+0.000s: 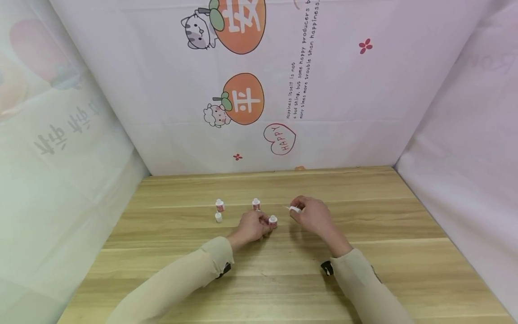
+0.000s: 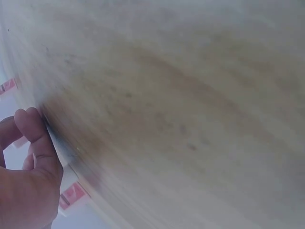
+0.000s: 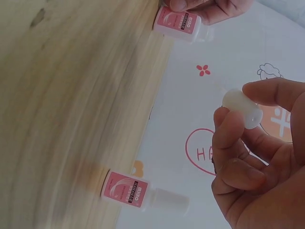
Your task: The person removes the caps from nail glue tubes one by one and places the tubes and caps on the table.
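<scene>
My left hand (image 1: pixel 252 226) holds a small white nail glue bottle (image 1: pixel 273 222) at the table; its pink label faces the right wrist view. In the left wrist view the left hand's (image 2: pixel 33 167) fingertips are bent together. Just right of the bottle, my right hand (image 1: pixel 313 216) pinches a white cap (image 3: pixel 242 109) between thumb and fingers, above the table. A thin pale tip (image 1: pixel 286 207) points left from the cap in the head view. Behind the left hand stands a second bottle (image 1: pixel 256 204).
At the left, a third bottle (image 1: pixel 220 205) stands behind a loose white cap (image 1: pixel 218 218). One more pink-labelled bottle (image 3: pixel 126 188) with a white top shows low in the right wrist view. The wooden table (image 1: pixel 259 283) meets a printed cloth wall (image 1: pixel 344 135) at the back.
</scene>
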`<state>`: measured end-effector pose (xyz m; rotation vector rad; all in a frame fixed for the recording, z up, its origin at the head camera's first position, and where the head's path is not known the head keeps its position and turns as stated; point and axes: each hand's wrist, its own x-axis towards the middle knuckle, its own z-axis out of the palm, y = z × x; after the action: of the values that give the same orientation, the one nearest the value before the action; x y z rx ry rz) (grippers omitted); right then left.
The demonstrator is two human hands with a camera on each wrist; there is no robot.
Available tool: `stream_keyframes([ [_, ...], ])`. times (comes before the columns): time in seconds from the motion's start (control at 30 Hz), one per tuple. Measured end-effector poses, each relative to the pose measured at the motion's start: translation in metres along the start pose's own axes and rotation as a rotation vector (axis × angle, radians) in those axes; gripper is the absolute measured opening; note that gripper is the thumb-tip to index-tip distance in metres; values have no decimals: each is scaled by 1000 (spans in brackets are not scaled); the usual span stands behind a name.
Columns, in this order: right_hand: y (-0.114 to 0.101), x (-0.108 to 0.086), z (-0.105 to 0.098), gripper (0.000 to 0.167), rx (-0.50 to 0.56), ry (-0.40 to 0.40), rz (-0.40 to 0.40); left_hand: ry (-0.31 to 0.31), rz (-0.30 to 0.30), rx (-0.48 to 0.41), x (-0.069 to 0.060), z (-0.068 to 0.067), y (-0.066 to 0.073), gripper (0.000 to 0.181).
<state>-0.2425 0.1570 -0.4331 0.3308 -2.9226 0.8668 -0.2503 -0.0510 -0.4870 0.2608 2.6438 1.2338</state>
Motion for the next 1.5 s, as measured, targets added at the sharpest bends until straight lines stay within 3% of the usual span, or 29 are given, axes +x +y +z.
stream_keyframes([
  [0.17,3,0,0,17,2,6,-4,2,-15,-12,3,4,5,11],
  [0.5,9,-2,2,18,-27,8,-33,12,31,-26,8,11,8,15],
  [0.83,11,-3,2,18,2,-34,-10,7,1,-81,15,17,14,16],
  [1.13,10,-5,3,20,-12,-39,-10,30,2,-1,21,22,21,13],
  [1.5,11,-8,4,17,-3,-62,-18,36,10,25,27,25,29,14],
])
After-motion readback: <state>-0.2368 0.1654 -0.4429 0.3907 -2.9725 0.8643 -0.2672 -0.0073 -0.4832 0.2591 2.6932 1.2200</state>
